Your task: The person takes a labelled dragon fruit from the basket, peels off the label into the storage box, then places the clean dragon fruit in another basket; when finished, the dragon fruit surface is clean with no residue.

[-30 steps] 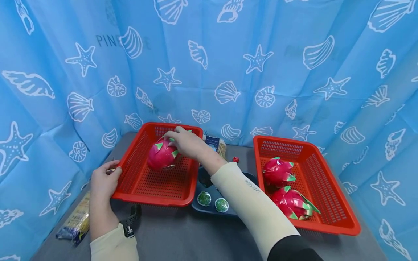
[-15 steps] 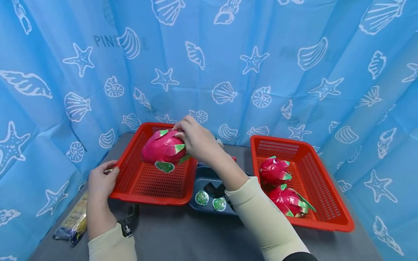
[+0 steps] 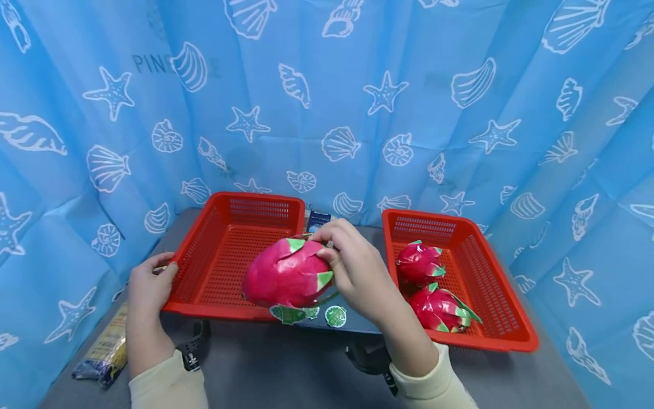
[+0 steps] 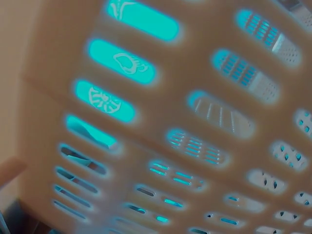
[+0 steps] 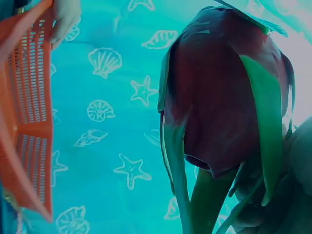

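Note:
My right hand [image 3: 360, 275] pinches a pink dragon fruit [image 3: 283, 272] at its leafy end and holds it up over the front right corner of the left red basket [image 3: 222, 311]. A round green label [image 3: 287, 314] hangs below the fruit. In the right wrist view the dragon fruit [image 5: 219, 92] looms large, with dark fingers [image 5: 251, 212] at its green leaves. My left hand [image 3: 150, 287] grips the left rim of that basket, which holds no fruit. Blurred slots of the basket wall [image 4: 146, 131] fill the left wrist view.
A second red basket [image 3: 503, 284] stands on the right with two dragon fruits [image 3: 441, 309] inside. Between the baskets lies a dark blue tray [image 3: 360, 324] bearing a round green label [image 3: 335, 316]. A yellow packet [image 3: 104, 349] lies at left. A blue shell-print curtain [image 3: 306, 113] surrounds the table.
My right hand has lifted the dragon fruit out of the left basket and drawn it right and toward me. My left hand keeps its grip on the rim. The head view has shifted slightly.

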The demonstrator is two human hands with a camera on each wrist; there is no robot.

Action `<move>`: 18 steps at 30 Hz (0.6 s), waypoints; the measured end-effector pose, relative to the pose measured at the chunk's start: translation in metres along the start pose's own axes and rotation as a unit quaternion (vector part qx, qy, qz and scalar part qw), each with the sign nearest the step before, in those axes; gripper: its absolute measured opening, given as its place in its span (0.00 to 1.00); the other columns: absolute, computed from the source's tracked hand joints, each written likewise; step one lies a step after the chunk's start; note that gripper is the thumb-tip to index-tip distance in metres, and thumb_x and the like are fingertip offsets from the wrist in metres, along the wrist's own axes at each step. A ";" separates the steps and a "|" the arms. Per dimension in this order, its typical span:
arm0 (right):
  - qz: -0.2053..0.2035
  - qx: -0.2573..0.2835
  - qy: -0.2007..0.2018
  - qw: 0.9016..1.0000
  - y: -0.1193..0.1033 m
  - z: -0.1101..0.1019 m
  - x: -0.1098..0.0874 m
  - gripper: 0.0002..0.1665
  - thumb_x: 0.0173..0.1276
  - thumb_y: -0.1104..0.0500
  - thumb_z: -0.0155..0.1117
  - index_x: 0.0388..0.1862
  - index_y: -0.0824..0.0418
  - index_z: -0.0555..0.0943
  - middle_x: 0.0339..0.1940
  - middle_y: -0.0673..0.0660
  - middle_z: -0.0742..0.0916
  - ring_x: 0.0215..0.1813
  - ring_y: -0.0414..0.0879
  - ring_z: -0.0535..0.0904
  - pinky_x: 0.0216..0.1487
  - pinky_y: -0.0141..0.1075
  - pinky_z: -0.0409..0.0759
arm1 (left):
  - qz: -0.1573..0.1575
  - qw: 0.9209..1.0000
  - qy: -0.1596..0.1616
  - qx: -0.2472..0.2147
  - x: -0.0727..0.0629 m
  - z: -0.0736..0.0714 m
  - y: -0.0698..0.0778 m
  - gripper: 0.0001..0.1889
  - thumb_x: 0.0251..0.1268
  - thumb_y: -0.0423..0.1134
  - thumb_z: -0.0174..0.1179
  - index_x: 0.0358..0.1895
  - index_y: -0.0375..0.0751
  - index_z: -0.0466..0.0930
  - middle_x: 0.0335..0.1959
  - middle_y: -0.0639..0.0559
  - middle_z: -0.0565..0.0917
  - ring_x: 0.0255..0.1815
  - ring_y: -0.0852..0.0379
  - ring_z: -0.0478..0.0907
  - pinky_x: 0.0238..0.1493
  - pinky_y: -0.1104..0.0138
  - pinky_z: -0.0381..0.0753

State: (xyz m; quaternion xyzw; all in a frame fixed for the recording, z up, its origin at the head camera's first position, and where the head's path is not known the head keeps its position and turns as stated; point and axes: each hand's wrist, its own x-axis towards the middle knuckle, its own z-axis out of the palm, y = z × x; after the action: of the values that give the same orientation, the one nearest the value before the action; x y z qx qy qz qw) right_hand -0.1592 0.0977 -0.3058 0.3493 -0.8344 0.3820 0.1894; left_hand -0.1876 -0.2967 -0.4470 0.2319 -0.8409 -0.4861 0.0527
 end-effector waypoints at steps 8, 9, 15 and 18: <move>0.081 -0.013 0.002 0.997 -0.003 0.001 -0.070 0.17 0.66 0.59 0.74 0.51 0.53 0.80 0.52 0.45 0.81 0.53 0.38 0.78 0.44 0.35 0.86 | -0.001 1.000 -0.001 -0.004 0.000 -0.003 -0.002 0.29 0.78 0.46 0.53 0.75 0.37 0.68 0.64 0.29 0.73 0.53 0.36 0.78 0.35 0.62 0.86; 0.095 -0.016 0.002 0.995 -0.002 0.003 -0.079 0.17 0.65 0.59 0.75 0.50 0.52 0.80 0.51 0.44 0.81 0.53 0.37 0.78 0.44 0.34 0.86 | -0.004 1.000 -0.003 -0.006 -0.001 -0.003 -0.002 0.29 0.78 0.47 0.53 0.76 0.37 0.67 0.64 0.29 0.73 0.53 0.36 0.78 0.35 0.61 0.87; 0.156 -0.021 0.015 0.987 0.002 0.015 -0.132 0.17 0.64 0.62 0.76 0.47 0.48 0.81 0.48 0.36 0.79 0.48 0.34 0.78 0.43 0.33 0.85 | -0.006 1.000 -0.008 -0.012 0.000 0.000 -0.003 0.29 0.78 0.47 0.53 0.76 0.37 0.67 0.63 0.30 0.73 0.52 0.37 0.79 0.32 0.65 0.86; 0.177 -0.020 0.012 0.984 0.004 0.023 -0.152 0.15 0.66 0.63 0.73 0.47 0.47 0.81 0.47 0.34 0.78 0.46 0.33 0.78 0.42 0.32 0.85 | -0.004 1.000 -0.006 -0.010 0.001 0.001 -0.001 0.29 0.78 0.47 0.53 0.76 0.37 0.67 0.63 0.30 0.73 0.52 0.37 0.79 0.30 0.66 0.86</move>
State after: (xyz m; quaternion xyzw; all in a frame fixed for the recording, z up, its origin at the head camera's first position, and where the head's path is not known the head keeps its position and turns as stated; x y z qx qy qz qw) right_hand -0.0588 0.1483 -0.4111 0.1873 -0.8885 0.3964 0.1355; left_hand -0.1888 -0.2970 -0.4485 0.2321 -0.8355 -0.4958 0.0476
